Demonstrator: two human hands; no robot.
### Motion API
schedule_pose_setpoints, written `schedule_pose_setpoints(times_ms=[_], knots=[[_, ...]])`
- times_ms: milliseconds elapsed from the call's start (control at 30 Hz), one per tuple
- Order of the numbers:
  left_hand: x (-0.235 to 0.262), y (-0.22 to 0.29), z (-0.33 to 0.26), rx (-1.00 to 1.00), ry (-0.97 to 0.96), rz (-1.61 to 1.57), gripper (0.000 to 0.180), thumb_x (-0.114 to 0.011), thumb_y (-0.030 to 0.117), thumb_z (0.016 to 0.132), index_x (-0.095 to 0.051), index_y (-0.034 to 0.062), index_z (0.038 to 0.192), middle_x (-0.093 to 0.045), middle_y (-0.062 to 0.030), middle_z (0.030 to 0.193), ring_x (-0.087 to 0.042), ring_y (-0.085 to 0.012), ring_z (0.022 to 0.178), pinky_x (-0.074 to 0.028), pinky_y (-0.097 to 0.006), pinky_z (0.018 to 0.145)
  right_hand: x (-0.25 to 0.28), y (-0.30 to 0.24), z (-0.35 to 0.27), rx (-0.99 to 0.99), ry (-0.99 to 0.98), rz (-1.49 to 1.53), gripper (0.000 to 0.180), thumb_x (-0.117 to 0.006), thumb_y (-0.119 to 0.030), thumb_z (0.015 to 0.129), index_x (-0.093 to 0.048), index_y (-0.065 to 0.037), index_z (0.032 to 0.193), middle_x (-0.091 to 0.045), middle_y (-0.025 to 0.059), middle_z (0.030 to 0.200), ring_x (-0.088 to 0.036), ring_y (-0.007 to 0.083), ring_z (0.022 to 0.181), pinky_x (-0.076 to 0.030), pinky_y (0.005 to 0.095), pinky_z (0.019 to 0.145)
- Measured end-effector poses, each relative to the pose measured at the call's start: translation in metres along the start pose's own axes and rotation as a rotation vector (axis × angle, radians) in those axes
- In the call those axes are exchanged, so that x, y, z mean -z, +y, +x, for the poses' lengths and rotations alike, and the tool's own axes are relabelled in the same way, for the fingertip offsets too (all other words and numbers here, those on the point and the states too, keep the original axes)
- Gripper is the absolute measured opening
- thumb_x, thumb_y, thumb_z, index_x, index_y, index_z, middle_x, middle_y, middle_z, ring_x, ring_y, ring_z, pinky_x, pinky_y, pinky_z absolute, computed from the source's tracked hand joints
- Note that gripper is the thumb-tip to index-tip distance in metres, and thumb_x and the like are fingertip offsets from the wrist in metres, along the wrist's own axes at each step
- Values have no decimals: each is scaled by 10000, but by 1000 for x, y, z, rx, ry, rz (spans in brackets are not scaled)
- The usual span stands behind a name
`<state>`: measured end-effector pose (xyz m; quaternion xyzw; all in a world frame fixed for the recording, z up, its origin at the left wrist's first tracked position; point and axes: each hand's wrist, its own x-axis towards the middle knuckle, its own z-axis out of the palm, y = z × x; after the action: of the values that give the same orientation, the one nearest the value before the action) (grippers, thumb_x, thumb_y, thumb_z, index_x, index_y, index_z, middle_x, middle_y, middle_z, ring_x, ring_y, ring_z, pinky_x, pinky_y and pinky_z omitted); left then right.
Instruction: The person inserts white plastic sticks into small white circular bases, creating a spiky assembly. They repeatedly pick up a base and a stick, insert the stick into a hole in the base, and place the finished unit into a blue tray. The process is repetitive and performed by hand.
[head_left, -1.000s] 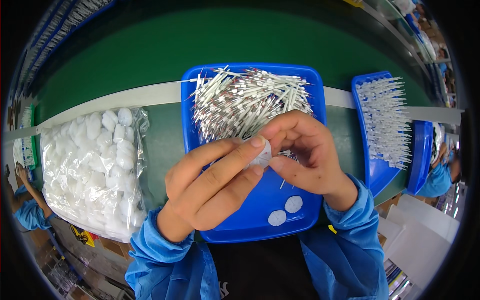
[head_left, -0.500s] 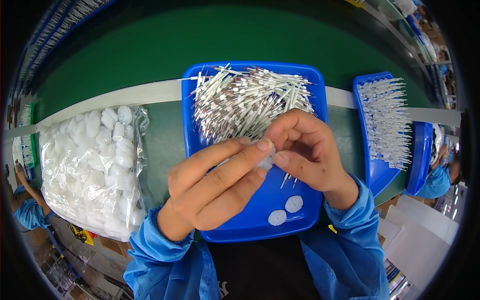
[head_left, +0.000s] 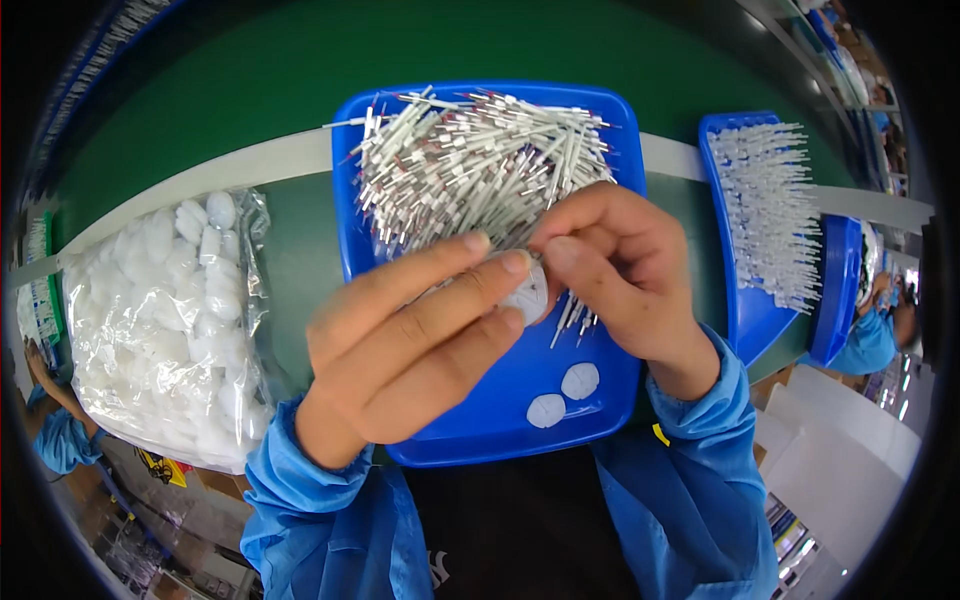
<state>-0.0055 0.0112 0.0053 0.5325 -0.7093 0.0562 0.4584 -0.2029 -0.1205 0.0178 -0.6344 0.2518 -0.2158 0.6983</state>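
My left hand (head_left: 410, 340) and my right hand (head_left: 620, 270) meet over a blue tray (head_left: 500, 420). Together their fingertips pinch a small white round piece (head_left: 528, 296). My right hand also grips a few thin white rods (head_left: 572, 318) whose ends stick out below the fingers. A heap of thin white rods with metal ends (head_left: 480, 165) fills the far half of the tray. Two more white round pieces (head_left: 565, 395) lie on the tray's near part.
A clear plastic bag full of white round pieces (head_left: 165, 320) lies to the left on the green table (head_left: 300, 60). A second blue tray (head_left: 750, 300) with white rods in rows stands to the right. Another person in blue sits at the far right (head_left: 870, 335).
My two hands stay joined over the tray; the fingers shift slightly around the white piece, which turns a little between them.
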Motion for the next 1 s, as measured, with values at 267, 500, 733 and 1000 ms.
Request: schedule_pose_setpoints(times_ms=[267,500,733,1000], knots=[[-13,-1,-11,521,18,-545,277,-756,-87,923,-702,20,1173,-843,-146,1163,-793,-192,1000,-590,-269,736,27,-20,-54,542,-260,-1432,133,-800,-122,822,-776,-117,953,-769,17,1051,-737,209,1018,-604,385,913],[-20,1,-17,647,-3,-681,279,-719,-67,985,-653,4,1247,-839,-147,1175,-791,-145,1002,-585,-234,752,29,-12,-55,560,-348,-1687,172,-748,-150,839,-766,-119,1007,-758,17,1146,-709,206,1126,-589,401,1007],[-14,2,-14,793,82,-836,269,-691,-66,1018,-646,2,1274,-812,-169,1236,-771,-166,1098,-597,-249,826,24,3,-34,476,-157,-1108,253,-871,-172,819,-785,-89,1041,-767,43,1158,-762,243,965,-632,386,894],[-10,0,-15,819,76,-861,306,-676,-79,1030,-650,-11,1327,-798,-180,1260,-764,-197,1168,-611,-270,883,27,-22,-64,360,-288,-1610,252,-789,-144,797,-808,-87,1042,-774,49,1139,-725,240,1140,-498,524,1193]])
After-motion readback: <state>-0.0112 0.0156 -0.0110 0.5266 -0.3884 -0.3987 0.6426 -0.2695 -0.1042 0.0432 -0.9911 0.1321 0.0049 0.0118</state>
